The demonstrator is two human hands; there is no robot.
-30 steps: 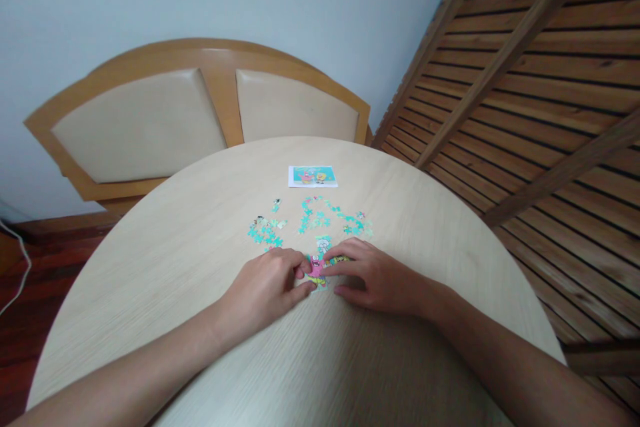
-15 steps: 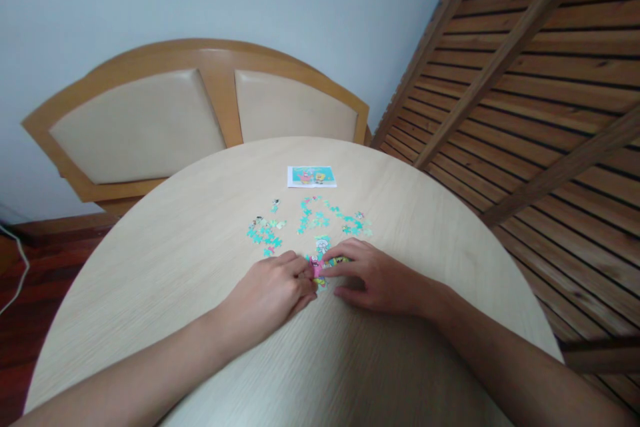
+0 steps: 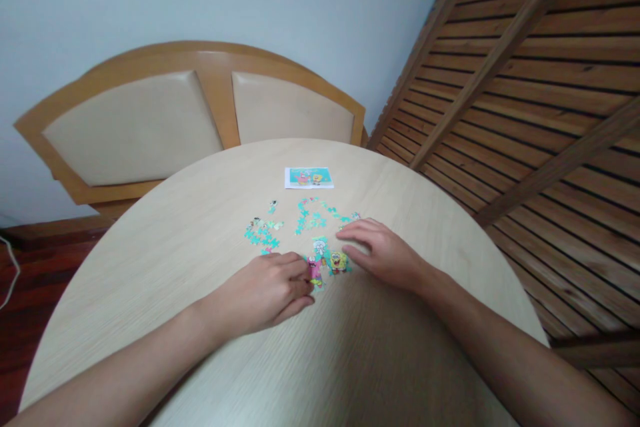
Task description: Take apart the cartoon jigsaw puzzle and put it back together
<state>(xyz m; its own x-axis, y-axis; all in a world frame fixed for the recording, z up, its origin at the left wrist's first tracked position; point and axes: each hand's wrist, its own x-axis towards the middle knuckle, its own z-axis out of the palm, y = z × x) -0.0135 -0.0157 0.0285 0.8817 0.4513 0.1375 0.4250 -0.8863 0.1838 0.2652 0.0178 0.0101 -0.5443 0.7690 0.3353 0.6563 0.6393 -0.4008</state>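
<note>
A partly joined jigsaw puzzle (image 3: 320,249) lies on the table, showing a pale blue-green face, a pink figure and a square yellow figure. My left hand (image 3: 277,288) rests at its left side, fingers curled together and pressed on the edge by the pink figure, partly covering it. To the right, my right hand (image 3: 380,250) hovers with its fingers stretched out and apart from the thumb, nothing seen in it. Its fingertips are just above the yellow figure and partly hide loose puzzle pieces (image 3: 345,219) behind.
More loose turquoise pieces (image 3: 263,232) lie to the left, and others (image 3: 313,220) in the middle. Behind them lies a small picture card (image 3: 309,177) with pink and yellow figures. A padded chair (image 3: 130,127) stands beyond the round table (image 3: 200,207); a slatted wooden screen (image 3: 525,80) is at right.
My right hand has lifted off the puzzle and moved right and away from me, uncovering the yellow figure. My left hand stays at the puzzle's left edge. The view has shifted slightly.
</note>
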